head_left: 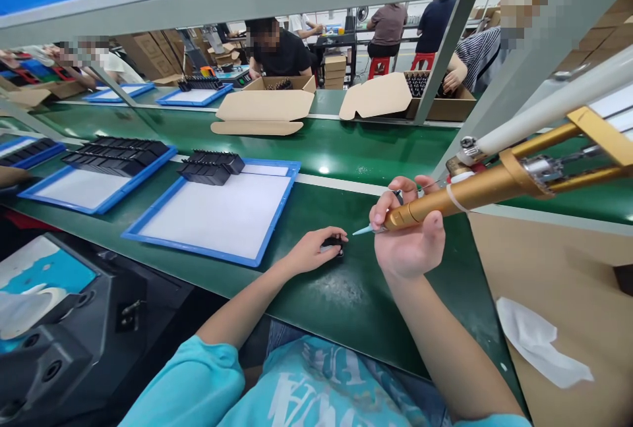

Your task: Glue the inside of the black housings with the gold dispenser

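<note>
My left hand [312, 251] rests low over the green tabletop, its fingers closed around a small black part [334, 242]. My right hand [408, 246] is wrapped around the front of a gold cylindrical glue dispenser [455, 198], which slants down from the upper right. The dispenser's light-blue tapered nozzle [363, 230] points left toward the black part, with a short gap between them. Left of my hands lies a blue-rimmed tray [264, 246] with a white bottom. At its far left corner stand several black blocks [210, 167] in rows.
Another blue-rimmed tray [101, 206] with black blocks sits further left. Brown cardboard [558, 262] and a crumpled white sheet [539, 341] lie at right. Dark machinery [113, 321] stands at lower left. Beyond the green bench, co-workers sit near open cartons [264, 105].
</note>
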Demonstrator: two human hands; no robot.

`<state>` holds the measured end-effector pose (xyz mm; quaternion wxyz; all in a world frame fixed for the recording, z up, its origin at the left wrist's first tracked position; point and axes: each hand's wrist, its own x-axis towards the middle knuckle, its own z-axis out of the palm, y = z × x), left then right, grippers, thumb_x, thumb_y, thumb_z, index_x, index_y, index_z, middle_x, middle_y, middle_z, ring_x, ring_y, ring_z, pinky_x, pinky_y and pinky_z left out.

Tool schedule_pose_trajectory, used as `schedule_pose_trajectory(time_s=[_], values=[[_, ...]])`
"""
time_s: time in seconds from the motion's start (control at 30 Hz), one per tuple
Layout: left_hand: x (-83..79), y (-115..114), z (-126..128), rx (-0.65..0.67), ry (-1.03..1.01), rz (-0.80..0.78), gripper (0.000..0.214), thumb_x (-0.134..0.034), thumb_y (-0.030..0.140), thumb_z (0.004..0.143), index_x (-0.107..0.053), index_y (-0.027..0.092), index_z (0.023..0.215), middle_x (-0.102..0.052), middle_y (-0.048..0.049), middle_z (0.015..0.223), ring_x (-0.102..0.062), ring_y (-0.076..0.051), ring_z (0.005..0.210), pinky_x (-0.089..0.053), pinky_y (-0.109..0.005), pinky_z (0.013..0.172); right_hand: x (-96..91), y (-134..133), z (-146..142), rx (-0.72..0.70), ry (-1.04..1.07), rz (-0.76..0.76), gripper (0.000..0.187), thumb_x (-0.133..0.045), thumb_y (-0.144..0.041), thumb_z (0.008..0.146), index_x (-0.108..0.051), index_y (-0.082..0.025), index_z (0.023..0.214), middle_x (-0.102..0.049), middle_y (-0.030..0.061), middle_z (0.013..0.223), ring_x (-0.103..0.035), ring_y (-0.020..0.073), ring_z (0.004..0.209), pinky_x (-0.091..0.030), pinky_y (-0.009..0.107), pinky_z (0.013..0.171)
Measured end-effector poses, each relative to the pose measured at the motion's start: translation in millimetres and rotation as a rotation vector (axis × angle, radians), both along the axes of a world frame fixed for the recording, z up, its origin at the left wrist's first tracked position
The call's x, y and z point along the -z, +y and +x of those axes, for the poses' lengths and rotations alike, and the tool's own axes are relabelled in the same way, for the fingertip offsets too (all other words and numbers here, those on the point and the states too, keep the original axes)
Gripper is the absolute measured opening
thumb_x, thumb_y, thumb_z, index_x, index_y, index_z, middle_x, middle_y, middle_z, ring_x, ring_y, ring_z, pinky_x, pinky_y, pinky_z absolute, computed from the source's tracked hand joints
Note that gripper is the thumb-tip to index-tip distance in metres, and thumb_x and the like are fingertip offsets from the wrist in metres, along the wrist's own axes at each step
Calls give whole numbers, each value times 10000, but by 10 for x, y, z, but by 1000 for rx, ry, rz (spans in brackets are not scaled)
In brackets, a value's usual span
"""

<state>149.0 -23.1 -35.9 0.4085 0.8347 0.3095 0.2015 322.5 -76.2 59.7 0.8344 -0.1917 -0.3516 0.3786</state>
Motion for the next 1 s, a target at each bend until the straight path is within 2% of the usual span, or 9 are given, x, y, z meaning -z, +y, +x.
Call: schedule_pose_trajectory(time_s=[0.13, 0.27, 0.33, 0.43, 0.53, 0.63, 0.8, 0.9, 1.0], values=[[51, -28, 25, 10, 42, 284, 345, -493, 102, 818, -599, 203, 1130, -685, -34, 997, -615, -185, 930, -501, -324, 857, 7, 5, 7, -11, 3, 3, 370, -595, -515, 763, -532, -297, 1055, -525, -5, 940, -515, 83, 507, -311, 251, 382], [12, -113, -69, 60, 112, 486, 358, -482, 199, 927, -522, 189, 1282, -660, -80, 1136, -548, -231, 1042, -470, -404, 945, 4, 10, 11, -1, -8, -4, 372, -587, -521, 765, -516, -297, 1053, -522, -6, 934, -512, 79, 510, -331, 248, 392], [-3, -156, -109, 26, 133, 550, 354, -467, 238, 967, -501, 196, 1317, -652, -83, 1190, -533, -236, 1058, -468, -414, 957, 5, 12, 12, 2, -13, -3, 365, -577, -520, 771, -511, -297, 1052, -524, -7, 931, -511, 77, 512, -339, 245, 396], [15, -192, -128, -48, 122, 606, 302, -474, 251, 982, -535, 211, 1274, -692, -62, 1075, -557, -221, 986, -508, -376, 883, 14, 14, 13, -3, -12, 8, 354, -574, -496, 778, -512, -290, 1060, -531, -5, 930, -518, 78, 515, -341, 245, 403], [54, -201, -103, -47, 80, 633, 240, -539, 266, 959, -576, 211, 1189, -703, -52, 1029, -585, -208, 970, -523, -357, 868, 22, 18, 14, 3, -15, 5, 353, -572, -490, 781, -510, -289, 1065, -537, -8, 926, -522, 80, 513, -343, 248, 409], [96, -209, -61, -43, 47, 583, 229, -564, 271, 945, -579, 205, 1163, -697, -60, 1082, -624, -192, 998, -531, -343, 889, 22, 22, 18, 15, -30, -8, 351, -565, -503, 780, -503, -296, 1057, -540, -14, 917, -515, 79, 501, -342, 251, 406], [167, -197, -40, -113, 15, 308, 234, -571, 285, 925, -593, 221, 1149, -704, -52, 1133, -682, -172, 977, -552, -309, 859, 23, 23, 26, 8, -28, 12, 341, -570, -481, 789, -511, -283, 1061, -551, -13, 910, -521, 79, 501, -344, 252, 406], [151, -136, -67, -87, -19, 151, 205, -588, 281, 912, -618, 223, 1106, -710, -35, 1161, -681, -177, 1035, -535, -313, 918, 27, 24, 29, 6, -24, 26, 334, -568, -469, 795, -516, -281, 1067, -554, -12, 913, -523, 78, 505, -350, 253, 408], [103, -69, -88, -38, -37, 68, 201, -605, 285, 903, -638, 221, 1090, -716, -27, 1160, -677, -178, 1067, -517, -316, 963, 28, 32, 34, 12, -32, 12, 334, -565, -478, 794, -509, -286, 1062, -553, -15, 908, -519, 77, 503, -359, 252, 408]])
